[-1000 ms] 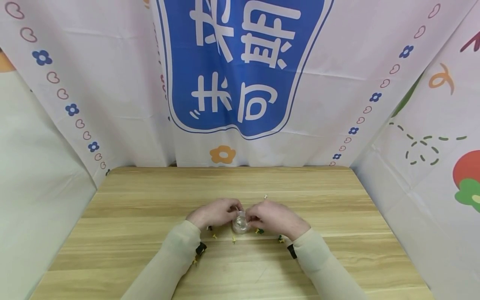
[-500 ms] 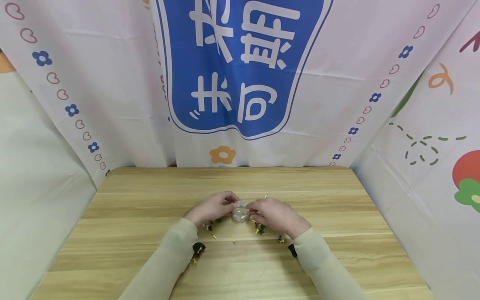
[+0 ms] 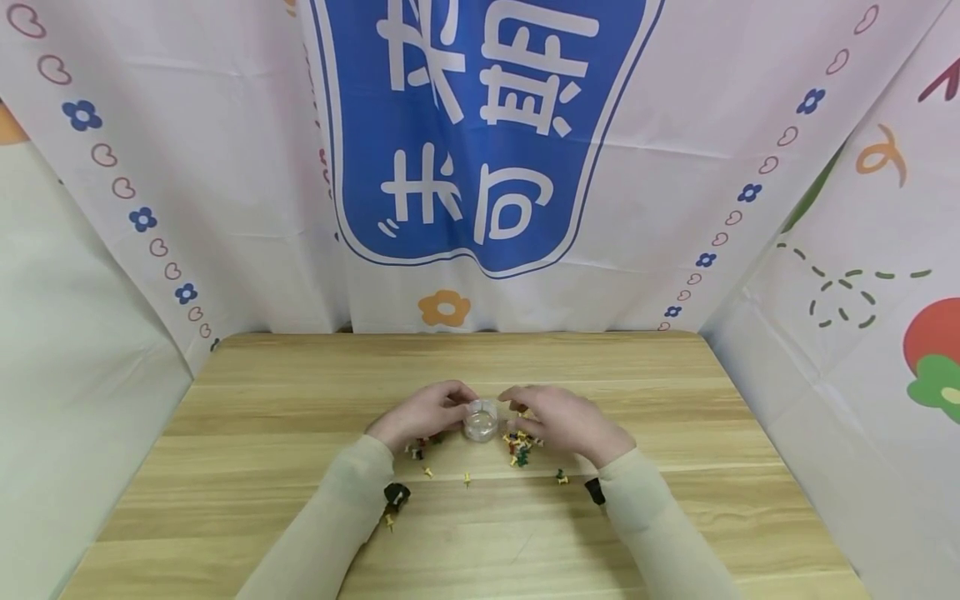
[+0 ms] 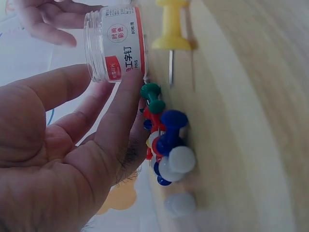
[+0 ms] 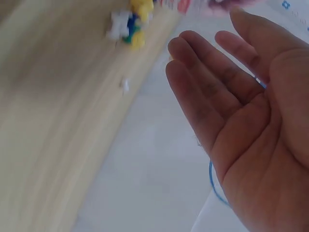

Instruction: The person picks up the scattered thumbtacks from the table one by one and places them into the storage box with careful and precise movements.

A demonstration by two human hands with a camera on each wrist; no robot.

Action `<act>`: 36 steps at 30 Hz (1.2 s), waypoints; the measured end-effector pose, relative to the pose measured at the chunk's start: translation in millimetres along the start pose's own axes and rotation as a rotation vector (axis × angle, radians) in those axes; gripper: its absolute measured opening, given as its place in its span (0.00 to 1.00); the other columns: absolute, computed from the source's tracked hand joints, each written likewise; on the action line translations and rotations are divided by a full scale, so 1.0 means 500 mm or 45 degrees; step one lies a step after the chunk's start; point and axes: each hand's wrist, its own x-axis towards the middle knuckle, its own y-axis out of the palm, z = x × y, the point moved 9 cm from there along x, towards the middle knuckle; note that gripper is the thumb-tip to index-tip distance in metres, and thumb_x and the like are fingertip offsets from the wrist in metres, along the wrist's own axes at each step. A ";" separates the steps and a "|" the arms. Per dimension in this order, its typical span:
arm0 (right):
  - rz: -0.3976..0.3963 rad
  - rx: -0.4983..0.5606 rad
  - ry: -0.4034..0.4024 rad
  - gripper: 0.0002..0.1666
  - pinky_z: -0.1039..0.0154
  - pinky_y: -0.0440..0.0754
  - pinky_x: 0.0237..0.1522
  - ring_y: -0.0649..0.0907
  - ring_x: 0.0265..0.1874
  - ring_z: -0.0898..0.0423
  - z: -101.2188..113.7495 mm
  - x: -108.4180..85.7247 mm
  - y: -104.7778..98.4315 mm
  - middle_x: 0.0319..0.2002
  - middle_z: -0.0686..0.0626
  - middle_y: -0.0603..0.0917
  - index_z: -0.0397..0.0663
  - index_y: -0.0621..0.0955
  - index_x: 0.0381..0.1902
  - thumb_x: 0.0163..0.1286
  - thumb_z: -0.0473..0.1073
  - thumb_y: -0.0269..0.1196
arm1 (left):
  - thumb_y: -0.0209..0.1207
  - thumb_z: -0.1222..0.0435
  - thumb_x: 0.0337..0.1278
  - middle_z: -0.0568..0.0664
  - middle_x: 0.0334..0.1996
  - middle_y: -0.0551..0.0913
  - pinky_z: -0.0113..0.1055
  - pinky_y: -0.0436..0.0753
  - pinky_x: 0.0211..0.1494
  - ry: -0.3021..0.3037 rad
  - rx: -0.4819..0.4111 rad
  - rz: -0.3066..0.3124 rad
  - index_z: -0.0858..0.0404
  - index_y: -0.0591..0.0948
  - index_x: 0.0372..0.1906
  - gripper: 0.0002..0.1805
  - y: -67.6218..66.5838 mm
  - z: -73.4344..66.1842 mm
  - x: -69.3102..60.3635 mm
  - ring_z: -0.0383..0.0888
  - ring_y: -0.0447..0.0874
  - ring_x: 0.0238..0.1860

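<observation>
A small clear jar (image 3: 481, 421) stands upright on the table, and its printed label (image 4: 118, 36) shows in the left wrist view. My left hand (image 3: 427, 417) holds it from the left, thumb and fingers at its side. To the right of the jar, my right hand (image 3: 566, 421) is raised, fingers extended and apart from it; in the right wrist view its palm (image 5: 260, 130) holds nothing. Coloured push pins (image 3: 519, 446) lie below the right hand. Another cluster of push pins (image 4: 169, 140) sits close to the left hand.
Single yellow push pins (image 3: 467, 480) lie scattered nearer the front, one by the left wrist (image 3: 389, 522). A green and yellow pair of pins (image 3: 562, 477) rests near the right wrist. Behind the wooden table (image 3: 300, 367) hangs a printed white curtain (image 3: 262, 167).
The jar has shifted slightly away from me. My right hand has drawn back to the right from the jar, uncovering more push pins. The left hand stays at the jar.
</observation>
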 end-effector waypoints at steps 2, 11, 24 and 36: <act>-0.009 0.008 0.023 0.22 0.43 0.95 0.67 0.95 0.62 0.44 -0.016 -0.003 -0.010 0.64 0.42 0.95 0.44 0.86 0.73 0.89 0.43 0.70 | 0.64 0.60 0.91 0.58 0.67 0.89 0.38 0.86 0.52 0.003 0.013 -0.005 0.60 0.88 0.67 0.14 -0.002 0.000 -0.001 0.49 0.87 0.57; 0.122 0.071 0.160 0.06 0.60 0.90 0.50 0.86 0.40 0.61 -0.072 -0.023 -0.007 0.42 0.54 0.93 0.47 0.92 0.48 0.81 0.32 0.70 | 0.65 0.60 0.89 0.55 0.66 0.90 0.42 0.85 0.65 0.007 -0.035 0.014 0.60 0.89 0.67 0.14 -0.007 0.007 0.001 0.49 0.87 0.63; 0.241 0.083 0.215 0.12 0.64 0.82 0.42 0.80 0.34 0.61 -0.073 -0.023 0.037 0.33 0.58 0.84 0.53 0.86 0.36 0.75 0.34 0.79 | 0.64 0.61 0.90 0.53 0.65 0.90 0.38 0.83 0.61 -0.011 -0.045 0.003 0.57 0.90 0.66 0.12 -0.006 0.013 0.005 0.48 0.86 0.61; 0.244 0.033 0.203 0.14 0.66 0.81 0.40 0.79 0.32 0.62 -0.070 -0.022 0.036 0.30 0.59 0.83 0.54 0.86 0.33 0.75 0.31 0.76 | 0.65 0.59 0.90 0.54 0.65 0.90 0.49 0.84 0.71 0.003 -0.014 0.008 0.58 0.89 0.67 0.14 -0.006 0.008 0.001 0.49 0.86 0.63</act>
